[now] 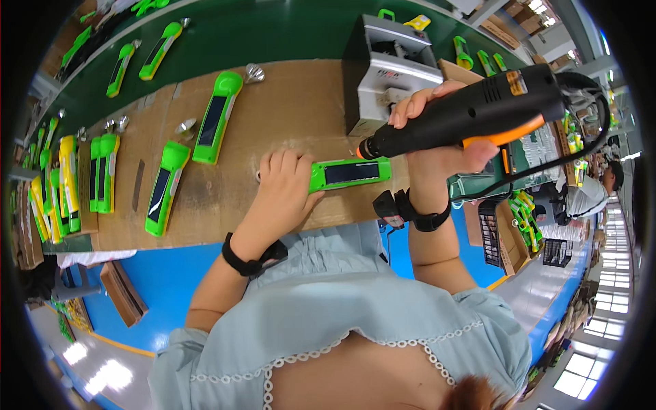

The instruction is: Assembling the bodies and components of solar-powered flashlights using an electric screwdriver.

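I've got my left hand (283, 188) fingers pressed on the green torch (348, 172) by the grey box (389, 68); right hand (437, 130) clamped round driver (471, 113), tip at its end. Approx. ten torches (217, 117) wait left of box.

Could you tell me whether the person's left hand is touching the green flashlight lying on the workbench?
Touching. The head view shows the left hand pressed down over one end of the green flashlight, with the fingers wrapped on its body and no gap between them.
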Demonstrator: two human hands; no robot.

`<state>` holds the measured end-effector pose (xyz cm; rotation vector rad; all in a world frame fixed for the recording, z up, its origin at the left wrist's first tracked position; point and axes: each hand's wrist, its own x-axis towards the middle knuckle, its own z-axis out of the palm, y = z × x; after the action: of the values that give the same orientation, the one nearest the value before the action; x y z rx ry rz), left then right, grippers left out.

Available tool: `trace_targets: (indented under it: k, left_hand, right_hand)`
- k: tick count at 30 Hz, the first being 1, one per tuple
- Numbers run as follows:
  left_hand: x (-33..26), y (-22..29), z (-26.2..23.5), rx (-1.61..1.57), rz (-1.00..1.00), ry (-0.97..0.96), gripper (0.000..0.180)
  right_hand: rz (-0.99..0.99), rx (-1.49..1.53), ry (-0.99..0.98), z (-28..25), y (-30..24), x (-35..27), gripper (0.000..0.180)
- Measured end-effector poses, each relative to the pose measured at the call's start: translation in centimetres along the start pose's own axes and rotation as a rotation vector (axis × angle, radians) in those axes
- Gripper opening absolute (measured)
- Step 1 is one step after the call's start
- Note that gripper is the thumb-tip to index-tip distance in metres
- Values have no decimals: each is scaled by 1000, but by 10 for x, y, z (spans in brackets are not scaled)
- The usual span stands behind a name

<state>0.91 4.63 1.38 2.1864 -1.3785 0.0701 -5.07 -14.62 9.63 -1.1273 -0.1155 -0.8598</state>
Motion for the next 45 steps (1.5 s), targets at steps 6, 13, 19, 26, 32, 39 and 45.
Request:
trace_targets:
  k: [6, 13, 19, 26, 32, 39, 45]
  left_hand:
    - [-5, -2, 6, 2, 6, 66, 53]
    - [-13, -2, 12, 8, -3, 106, 52]
    - [-20, 1, 16, 35, -10, 128, 53]
    - [-31, 4, 24, 125, 33, 138, 56]
    - [-32, 4, 23, 131, 38, 124, 52]
    - [-30, 2, 23, 102, 71, 166, 45]
    - [-22, -1, 17, 8, 39, 186, 47]
  right_hand:
    - [115, -240, -166, 30, 15, -15, 98]
    - [173, -234, -159, 30, 14, -16, 95]
    - [210, -294, -145, 38, 14, -18, 91]
    - [184, -324, -135, 37, 17, -22, 89]
    - [203, -344, -148, 38, 17, -22, 89]
    - [100, -155, -157, 41, 26, -19, 77]
    - [68, -199, -128, 38, 29, -14, 79]
